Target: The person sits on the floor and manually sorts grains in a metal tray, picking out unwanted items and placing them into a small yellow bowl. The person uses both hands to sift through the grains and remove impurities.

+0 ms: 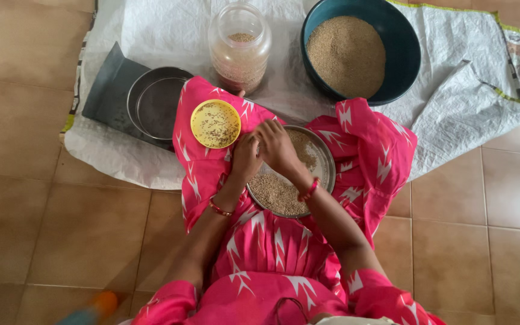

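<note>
Tiled floor under me, my left hand and right hand pinch through grain on the steel plate in my lap, sorting in hand, and next I judge the picked bits belong in the yellow lid.

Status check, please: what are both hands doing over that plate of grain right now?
Left hand, right hand: fingers down in grain, grip unclear. Steel plate on lap. Yellow lid beside left hand.

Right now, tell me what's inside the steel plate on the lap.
The steel plate holds small tan grains, heaped nearest the body. Both hands, left hand and right hand, cover its far left part, hiding what lies beneath.
</note>
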